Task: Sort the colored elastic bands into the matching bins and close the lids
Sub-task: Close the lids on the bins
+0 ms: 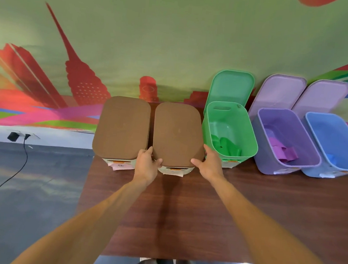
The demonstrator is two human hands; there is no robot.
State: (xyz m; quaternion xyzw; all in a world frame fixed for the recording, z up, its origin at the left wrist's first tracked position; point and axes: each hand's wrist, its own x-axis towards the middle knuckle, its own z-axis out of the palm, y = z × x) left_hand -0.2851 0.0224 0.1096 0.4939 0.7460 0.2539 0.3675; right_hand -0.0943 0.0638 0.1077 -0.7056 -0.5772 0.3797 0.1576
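Five bins stand in a row at the table's far edge. Two white bins on the left carry shut brown lids (122, 127) (177, 134). My left hand (146, 163) and my right hand (209, 166) grip the near corners of the second brown lid. To the right, the green bin (249, 135) stands open with green bands (226, 145) inside. The purple bin (274, 162) is open and holds purple bands (284, 152). The blue bin (309, 167) is open with a blue band (332, 158) inside.
A green lid (232, 86) and two lilac lids (280, 92) (321, 95) lean against the painted wall behind the open bins. The dark wooden table (183, 216) reaches toward me. At left, a black cable (24, 155) runs down from a wall socket across the grey floor.
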